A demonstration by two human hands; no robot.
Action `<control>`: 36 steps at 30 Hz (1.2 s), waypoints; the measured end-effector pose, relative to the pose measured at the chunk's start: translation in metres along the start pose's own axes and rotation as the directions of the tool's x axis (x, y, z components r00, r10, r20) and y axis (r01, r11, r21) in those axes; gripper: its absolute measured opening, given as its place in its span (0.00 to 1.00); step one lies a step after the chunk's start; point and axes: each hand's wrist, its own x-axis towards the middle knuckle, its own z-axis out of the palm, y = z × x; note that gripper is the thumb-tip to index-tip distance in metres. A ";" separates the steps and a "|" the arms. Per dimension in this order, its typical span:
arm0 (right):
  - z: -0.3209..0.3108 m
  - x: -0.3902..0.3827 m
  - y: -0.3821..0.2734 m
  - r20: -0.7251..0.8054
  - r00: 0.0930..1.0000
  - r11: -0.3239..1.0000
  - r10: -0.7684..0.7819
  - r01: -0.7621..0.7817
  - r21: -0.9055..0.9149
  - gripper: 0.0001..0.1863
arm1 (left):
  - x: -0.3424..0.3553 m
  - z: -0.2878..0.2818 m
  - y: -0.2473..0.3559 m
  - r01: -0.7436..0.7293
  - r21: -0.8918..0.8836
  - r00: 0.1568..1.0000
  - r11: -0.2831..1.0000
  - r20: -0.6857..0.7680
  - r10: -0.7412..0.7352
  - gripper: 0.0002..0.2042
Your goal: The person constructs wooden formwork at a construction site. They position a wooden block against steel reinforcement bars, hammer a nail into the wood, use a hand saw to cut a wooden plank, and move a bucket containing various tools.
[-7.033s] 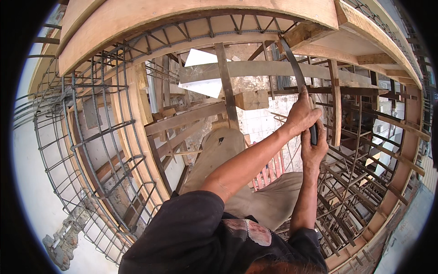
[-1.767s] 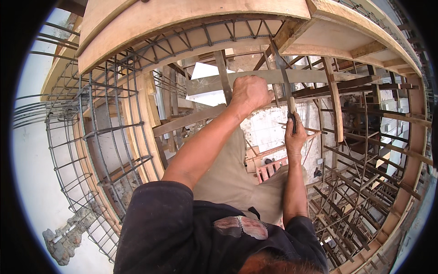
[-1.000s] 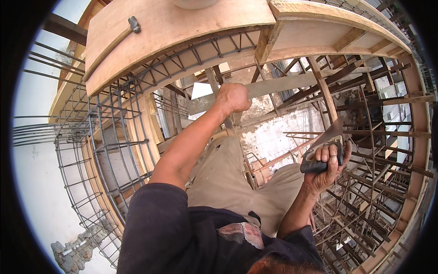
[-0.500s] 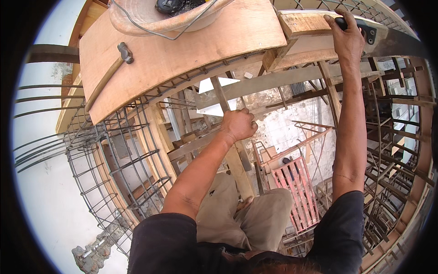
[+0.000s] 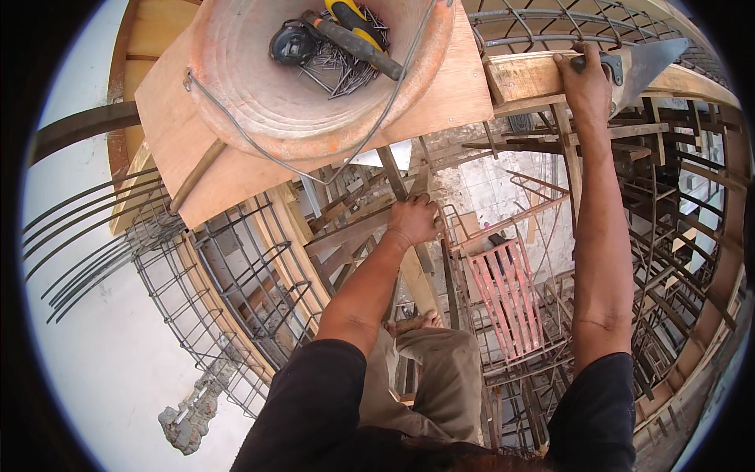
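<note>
At the far left we see curved steel reinforcing bars (image 5: 86, 228) fanning out over pale ground, and beside them a rebar cage (image 5: 236, 283) that bends along the wooden formwork. Above it sits a plywood board (image 5: 189, 110) carrying a worn orange bucket (image 5: 259, 86) with a wire handle; inside lie loose nails (image 5: 338, 67), a dark round thing we cannot make out, and a tool with a yellow and black handle (image 5: 354, 23) whose upper end is cut off by the frame. We find no labels or signs that we can read anywhere.

Near the middle, our left hand (image 5: 414, 219) is wrapped tight around a slanting timber brace (image 5: 370, 228), fingers curled over its top edge. Below it, our legs in tan trousers (image 5: 440, 385) hide most of what we stand on. A red slatted panel (image 5: 511, 295) stands just to the right, deep inside the scaffold, its lower part lost among bars.

On the far right, our right hand (image 5: 586, 79) is clamped on the dark handle of a hand saw (image 5: 641, 67), pressing it against the top wooden beam (image 5: 527, 75). The blade points right and its tip fades into the dark rim. The two hands are well apart.
</note>
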 end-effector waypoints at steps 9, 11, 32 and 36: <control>-0.003 -0.004 -0.020 0.067 0.993 0.995 0.096 -0.096 0.001 0.31 | 0.000 0.001 -0.005 0.027 -0.056 0.992 0.998 0.122 -0.020 0.21; -0.002 -0.002 -0.024 0.099 0.991 0.995 0.093 -0.088 -0.055 0.28 | -0.001 -0.007 -0.004 0.038 -0.077 0.991 0.996 0.133 -0.027 0.22; -0.006 0.002 -0.039 0.223 0.957 0.982 0.187 -0.182 -0.042 0.26 | -0.045 -0.321 0.010 -0.231 -0.846 0.564 -0.480 0.286 -0.775 0.34; -0.008 -0.001 -0.035 0.216 0.948 0.971 0.235 -0.221 -0.088 0.28 | -0.059 -0.328 0.019 -0.216 -0.876 0.591 -0.430 0.233 -0.772 0.33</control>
